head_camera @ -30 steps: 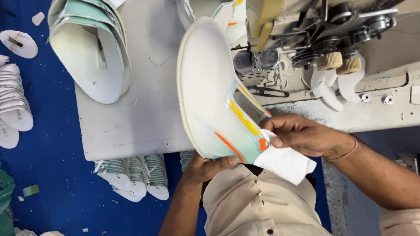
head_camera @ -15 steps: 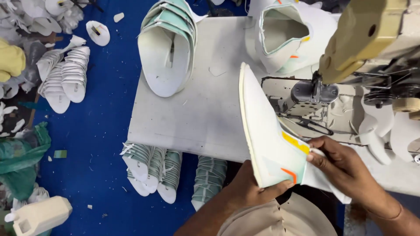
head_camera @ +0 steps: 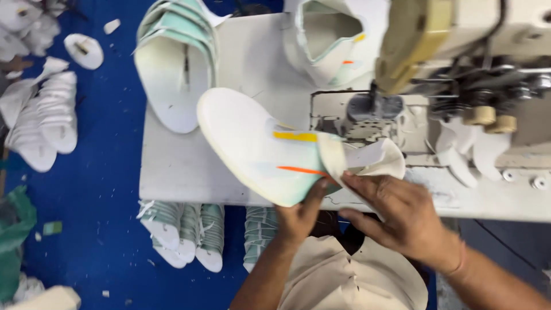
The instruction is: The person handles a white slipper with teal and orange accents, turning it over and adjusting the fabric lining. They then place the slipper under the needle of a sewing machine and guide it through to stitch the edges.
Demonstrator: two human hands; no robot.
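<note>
A white and pale-green shoe upper (head_camera: 258,149) with a yellow and an orange stripe lies tilted over the front edge of the grey sewing table (head_camera: 178,166). My left hand (head_camera: 301,215) grips its near edge from below, thumb on the orange stripe. My right hand (head_camera: 399,215) rests on the upper's folded white end piece (head_camera: 373,161), pressing it close to the needle area of the sewing machine (head_camera: 373,109).
A stack of similar uppers (head_camera: 172,69) lies on the table's far left and another upper (head_camera: 330,40) behind the machine. More uppers hang under the table (head_camera: 183,232), and piles lie on the blue floor at left (head_camera: 40,126). The machine head (head_camera: 459,40) fills the right.
The upper has swung from standing almost on edge to lying flatter, its toe now pointing left. Both hands have shifted with it toward the machine, and the camera view has moved.
</note>
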